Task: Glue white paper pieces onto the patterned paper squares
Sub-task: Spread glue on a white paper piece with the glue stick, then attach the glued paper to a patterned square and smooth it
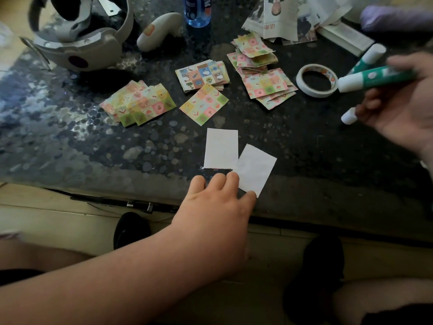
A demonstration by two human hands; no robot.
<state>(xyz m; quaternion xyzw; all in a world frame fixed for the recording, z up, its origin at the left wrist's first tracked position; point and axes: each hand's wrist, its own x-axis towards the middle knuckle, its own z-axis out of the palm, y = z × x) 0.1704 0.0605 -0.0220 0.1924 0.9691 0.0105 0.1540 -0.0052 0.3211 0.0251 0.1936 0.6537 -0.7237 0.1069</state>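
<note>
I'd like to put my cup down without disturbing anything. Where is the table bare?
Bare: the near-left tabletop, below the fanned patterned squares, left of the white pieces. Also near-right, between the angled white piece and right hand. Crowded: the far side, around the tape roll and stacked squares.

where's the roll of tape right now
In the head view the roll of tape lies flat on the dark table, right of centre, between the pink patterned paper squares and the green glue stick held in the right hand.

Two white paper pieces (236, 158) lie before the patterned paper squares (203, 103), tape roll (316, 80) at right.
</note>
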